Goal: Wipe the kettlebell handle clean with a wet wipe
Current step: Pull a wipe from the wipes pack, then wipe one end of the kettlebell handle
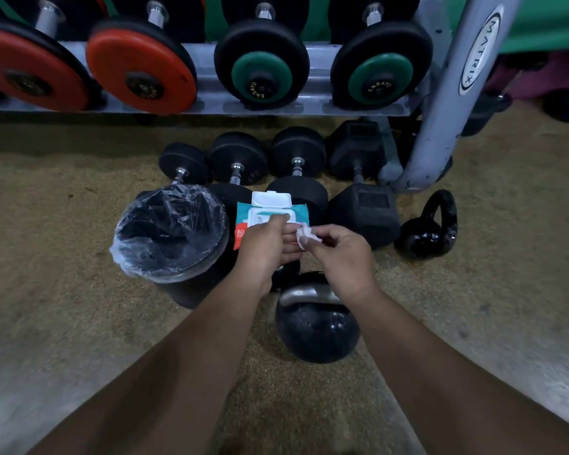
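The person is holding a small bunched wipe (pixel 304 237), the right hand (pixel 339 254) pinching it between thumb and fingertips while the left hand (pixel 263 246) is reaching its fingers to the other edge. Whether they are gripping it cannot be told. The kettlebell (pixel 316 326) is standing on the floor just below the wrists, its grey handle (pixel 304 294) partly hidden. The step seems to be opening the wipe out. Spreading it flat would be letting it wrap the handle, not dab at it.
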`<state>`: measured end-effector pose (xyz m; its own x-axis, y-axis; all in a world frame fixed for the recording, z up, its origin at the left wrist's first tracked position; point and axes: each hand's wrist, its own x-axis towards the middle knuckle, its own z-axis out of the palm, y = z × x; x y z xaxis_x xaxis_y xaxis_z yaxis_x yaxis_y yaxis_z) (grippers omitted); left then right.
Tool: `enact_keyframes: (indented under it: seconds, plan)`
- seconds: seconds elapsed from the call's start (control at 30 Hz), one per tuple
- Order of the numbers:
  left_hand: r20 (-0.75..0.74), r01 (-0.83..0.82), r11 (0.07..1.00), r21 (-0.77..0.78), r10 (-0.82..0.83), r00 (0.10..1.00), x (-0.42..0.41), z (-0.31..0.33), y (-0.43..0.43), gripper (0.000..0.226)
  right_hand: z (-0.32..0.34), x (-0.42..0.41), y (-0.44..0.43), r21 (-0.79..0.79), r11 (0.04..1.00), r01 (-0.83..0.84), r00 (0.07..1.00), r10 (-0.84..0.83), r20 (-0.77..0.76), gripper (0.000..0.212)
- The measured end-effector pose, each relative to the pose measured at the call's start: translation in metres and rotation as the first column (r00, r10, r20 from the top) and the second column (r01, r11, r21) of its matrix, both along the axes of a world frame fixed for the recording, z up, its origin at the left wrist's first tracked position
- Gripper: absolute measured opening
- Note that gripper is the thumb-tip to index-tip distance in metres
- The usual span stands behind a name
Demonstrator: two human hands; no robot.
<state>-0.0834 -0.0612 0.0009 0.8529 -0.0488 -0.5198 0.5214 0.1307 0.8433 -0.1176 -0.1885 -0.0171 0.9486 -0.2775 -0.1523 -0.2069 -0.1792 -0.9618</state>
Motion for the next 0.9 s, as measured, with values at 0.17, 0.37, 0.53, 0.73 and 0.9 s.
enact_keyframes:
  seconds: [0.17,0.37,0.53,0.73,0.9]
  plan:
    - [0.040,0.036,0.990,0.137,-0.042,0.998,-0.024,-0.019,-0.008,0.031,-0.005,-0.013,-0.024,-0.020,0.995,0.102,0.993,-0.103,-0.050,0.020]
    - [0.220,-0.262,0.687,0.678,0.151,0.964,-0.087,-0.092,0.008,0.019,-0.018,-0.044,-0.075,0.105,0.916,0.388,0.921,-0.380,-0.089,0.019]
    - [0.061,0.096,0.551,0.829,-0.258,0.964,-0.143,-0.131,-0.006,0.022,-0.049,-0.071,-0.101,0.090,0.856,0.509,0.857,-0.495,-0.140,0.018]
    - [-0.011,0.293,0.226,0.929,-0.775,0.631,-0.147,-0.144,-0.047,0.059,-0.091,-0.097,-0.104,0.062,0.851,0.522,0.837,-0.497,-0.227,0.016]
    - [-0.212,0.355,0.007,0.935,-0.792,0.573,-0.149,-0.157,-0.059,0.069,-0.102,-0.102,-0.090,0.079,0.867,0.493,0.855,-0.465,-0.229,0.012]
